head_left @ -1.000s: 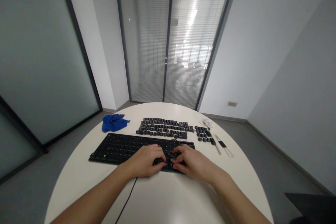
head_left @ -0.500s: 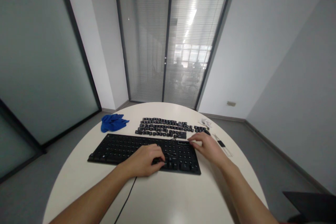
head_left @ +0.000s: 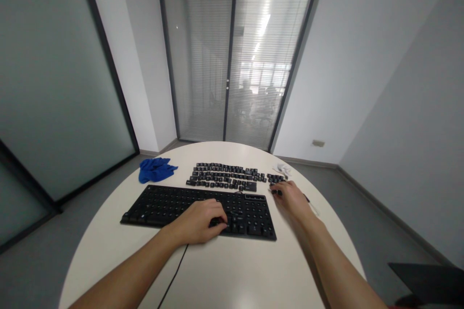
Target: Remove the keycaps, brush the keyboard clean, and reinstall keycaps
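Note:
A black keyboard (head_left: 163, 203) with many keycaps off lies across the table, its key stems bare. My left hand (head_left: 201, 221) rests over its front part, fingers curled and thumb near the front edge, gripping it. To the right of the keyboard, my right hand (head_left: 292, 198) reaches in among loose black keycaps (head_left: 277, 192), its fingers closed around one or two of them. Loose keycaps (head_left: 224, 176) stand in several rows behind the keyboard. Beyond the right hand lies a wire keycap puller (head_left: 314, 208), partly covered by the hand.
A crumpled blue cloth (head_left: 156, 170) lies at the table's left. White crumpled material (head_left: 283, 169) sits at the back right. A black cable (head_left: 174, 275) runs from the keyboard to the front of the round table (head_left: 253, 270). A dark flat object (head_left: 427, 280) shows at lower right.
My right hand has moved right, from the keyboard's back right corner to the loose keycaps beside it, and now covers part of the keycap puller. My left hand has stayed put.

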The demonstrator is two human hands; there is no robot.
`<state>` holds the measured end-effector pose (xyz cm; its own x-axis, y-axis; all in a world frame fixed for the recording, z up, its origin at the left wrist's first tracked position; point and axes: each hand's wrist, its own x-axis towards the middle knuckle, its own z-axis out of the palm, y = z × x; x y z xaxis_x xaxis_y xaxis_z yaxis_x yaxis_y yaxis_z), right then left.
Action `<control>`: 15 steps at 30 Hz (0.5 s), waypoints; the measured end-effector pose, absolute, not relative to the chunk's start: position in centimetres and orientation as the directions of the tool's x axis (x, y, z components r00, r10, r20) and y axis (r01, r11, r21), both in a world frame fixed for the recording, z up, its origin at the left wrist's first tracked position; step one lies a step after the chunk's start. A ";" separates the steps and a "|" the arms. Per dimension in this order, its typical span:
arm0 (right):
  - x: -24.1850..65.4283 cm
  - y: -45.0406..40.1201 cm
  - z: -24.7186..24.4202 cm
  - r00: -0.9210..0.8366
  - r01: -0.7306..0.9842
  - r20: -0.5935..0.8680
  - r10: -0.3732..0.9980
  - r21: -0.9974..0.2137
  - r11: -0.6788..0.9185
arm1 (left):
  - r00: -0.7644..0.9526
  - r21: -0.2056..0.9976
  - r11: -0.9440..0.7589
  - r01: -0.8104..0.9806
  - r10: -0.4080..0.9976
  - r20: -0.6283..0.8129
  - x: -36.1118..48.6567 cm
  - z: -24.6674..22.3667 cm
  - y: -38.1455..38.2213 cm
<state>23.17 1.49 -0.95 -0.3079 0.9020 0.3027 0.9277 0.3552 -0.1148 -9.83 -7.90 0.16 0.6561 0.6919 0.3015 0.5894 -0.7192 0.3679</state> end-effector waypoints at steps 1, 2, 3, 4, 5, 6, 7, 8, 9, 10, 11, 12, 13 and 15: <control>23.1 1.4 -0.9 -0.303 0.929 0.302 0.904 -0.120 0.351 | 0.656 0.368 -0.719 0.590 0.692 0.302 -9.8 0.1 -7.9; 23.0 1.3 -0.8 -0.295 0.929 0.307 0.905 -0.129 0.347 | 0.655 0.367 -0.719 0.590 0.693 0.302 -9.8 0.1 -7.9; 22.9 1.3 -0.7 -0.288 0.927 0.316 0.904 -0.143 0.346 | 0.654 0.367 -0.718 0.591 0.693 0.303 -9.8 0.1 -7.8; 22.7 1.1 -0.6 -0.283 0.922 0.332 0.900 -0.163 0.350 | 0.653 0.367 -0.718 0.591 0.694 0.304 -9.8 0.1 -7.8; 22.6 1.0 -0.6 -0.276 0.914 0.352 0.894 -0.191 0.358 | 0.652 0.368 -0.717 0.592 0.694 0.305 -9.8 0.1 -7.8; 22.4 0.9 -0.5 -0.275 0.898 0.371 0.887 -0.229 0.375 | 0.652 0.368 -0.717 0.592 0.694 0.306 -9.8 0.1 -7.8; 22.1 0.7 -0.4 -0.278 0.874 0.386 0.880 -0.280 0.398 | 0.652 0.368 -0.718 0.591 0.694 0.306 -9.8 0.1 -7.8; 21.9 0.5 -0.3 -0.284 0.838 0.394 0.874 -0.341 0.426 | 0.653 0.369 -0.718 0.590 0.693 0.305 -9.8 0.2 -7.8; 21.6 0.2 -0.2 -0.300 0.790 0.395 0.868 -0.408 0.458 | 0.653 0.369 -0.718 0.590 0.693 0.304 -9.8 0.2 -7.8; 21.3 -0.1 0.0 -0.326 0.733 0.387 0.862 -0.473 0.489 | 0.653 0.368 -0.718 0.591 0.694 0.303 -9.8 0.2 -7.9; 20.9 -0.5 0.3 -0.360 0.671 0.374 0.855 -0.533 0.516 | 0.653 0.367 -0.717 0.593 0.695 0.301 -9.8 0.3 -7.9; 20.6 -0.9 0.5 -0.408 0.612 0.351 0.843 -0.580 0.538 | 0.654 0.365 -0.716 0.595 0.696 0.298 -9.8 0.3 -7.9; 20.2 -1.3 0.8 -0.452 0.565 0.322 0.832 -0.618 0.546 | 0.654 0.364 -0.715 0.597 0.696 0.295 -9.8 0.3 -7.9; 19.6 -2.1 1.4 -0.515 0.517 0.254 0.818 -0.670 0.533 | 0.656 0.363 -0.715 0.598 0.696 0.291 -9.8 0.3 -7.9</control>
